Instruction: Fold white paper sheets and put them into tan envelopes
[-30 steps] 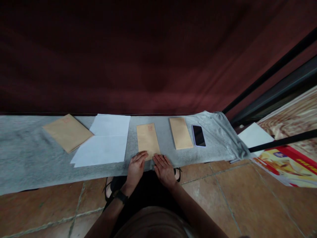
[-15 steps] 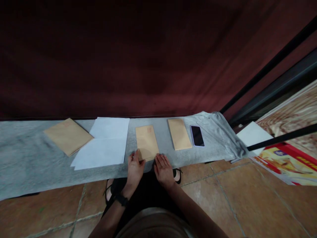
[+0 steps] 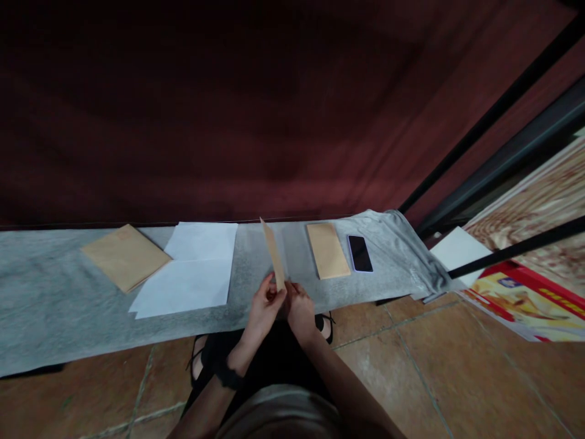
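Observation:
A brown envelope [image 3: 274, 253] is raised on its edge near the front of the grey cloth, seen almost edge-on. My left hand [image 3: 265, 306] pinches its lower end between thumb and fingers. Close beside it, my right hand [image 3: 300, 309] has its fingers curled at the envelope's near corner. To the right lies a second brown envelope [image 3: 329, 250], flat. White paper sheets [image 3: 201, 262] spread out to the left, next to several stacked brown envelopes [image 3: 125, 256] turned at an angle.
A phone [image 3: 361, 253] lies right of the flat envelope. The grey cloth [image 3: 46, 299] covers a long narrow surface against a dark red curtain [image 3: 228, 122]. Black bars [image 3: 493, 116] and a red and yellow box [image 3: 530, 299] are at the right.
The envelope that lay flat between my hands is now lifted and turned on edge. Both hands have come closer together, and the right fingers have curled from lying flat.

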A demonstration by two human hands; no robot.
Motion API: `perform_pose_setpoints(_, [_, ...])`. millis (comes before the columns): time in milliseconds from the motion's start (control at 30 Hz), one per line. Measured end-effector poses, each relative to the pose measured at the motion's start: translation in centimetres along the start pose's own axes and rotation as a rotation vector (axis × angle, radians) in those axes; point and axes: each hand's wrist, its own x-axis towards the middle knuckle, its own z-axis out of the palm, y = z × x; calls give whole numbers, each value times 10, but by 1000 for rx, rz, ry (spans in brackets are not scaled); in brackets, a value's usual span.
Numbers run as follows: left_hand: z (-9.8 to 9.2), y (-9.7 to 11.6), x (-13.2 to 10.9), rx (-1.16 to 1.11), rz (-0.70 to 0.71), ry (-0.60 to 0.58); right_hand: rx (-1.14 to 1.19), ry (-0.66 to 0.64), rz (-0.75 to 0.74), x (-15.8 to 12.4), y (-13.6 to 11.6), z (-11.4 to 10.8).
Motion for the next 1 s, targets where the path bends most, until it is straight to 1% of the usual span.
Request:
perform_pose_setpoints(33, [2, 2, -2, -16, 10, 4, 139, 12, 81, 4, 0, 0])
perform_pose_setpoints(67, [2, 3, -3, -32, 8, 34, 244, 22, 144, 8, 0, 1])
perform_pose_setpoints(100, [1, 3, -4, -47, -14, 84, 301, 27, 182, 10, 0, 3])
perform_pose_setpoints(167, [-2, -3, -3, -90, -124, 175, 415, 15, 217, 12, 0, 9])
perform_pose_setpoints(200, [-5, -7, -2, -125, -191, 184, 534, 1, 247, 11, -1, 13])
perform_pose_setpoints(267, [-10, -15, 0, -200, -275, 125, 834, -29, 341, 6, -4, 20])
perform_pose_setpoints(333, [-14, -21, 4, -233, -285, 58, 1064, -60, 451, 2, -7, 25])
perform_pose_setpoints(400, [-20, -23, 10, -178, -295, 46, 1126, -110, 523, -2, -9, 27])
perform_pose_setpoints(467, [-25, -23, 18, -86, -325, 60, 1146, -183, 558, -5, -8, 26])
perform_pose_setpoints(533, [-31, -23, 25, -9, -347, 81, 1098, -268, 572, -7, -6, 22])
perform_pose_setpoints(567, [-34, -24, 28, 17, -352, 91, 1025, -287, 560, -8, -4, 19])
perform_pose_setpoints(600, [-36, -24, 30, 39, -354, 101, 916, -283, 513, -9, -1, 15])
perform_pose_setpoints(633, [-38, -26, 31, 64, -357, 107, 774, -262, 424, -10, 2, 12])
perform_pose_setpoints(667, [-40, -27, 32, 91, -358, 109, 610, -226, 293, -11, 5, 7])
perform_pose_setpoints(733, [-43, -30, 30, 133, -362, 107, 275, -167, -35, -13, 12, -1])
perform_pose_setpoints(767, [-44, -31, 27, 163, -361, 101, 116, -166, -191, -14, 17, -4])
perform_pose_setpoints(800, [-46, -33, 25, 223, -349, 97, -28, -180, -318, -15, 21, -7])
perform_pose_setpoints(833, [-48, -33, 22, 319, -315, 99, -150, -196, -410, -16, 26, -8])
perform_pose_setpoints(867, [-50, -34, 19, 446, -253, 111, -249, -210, -477, -17, 31, -9])
perform_pose_setpoints(900, [-51, -33, 17, 593, -160, 129, -328, -217, -523, -18, 35, -9])
perform_pose_setpoints(967, [-50, -33, 17, 855, 86, 169, -424, -210, -573, -18, 42, -7])
perform_pose_setpoints(1000, [-47, -32, 20, 927, 209, 169, -449, -204, -587, -19, 45, -6])
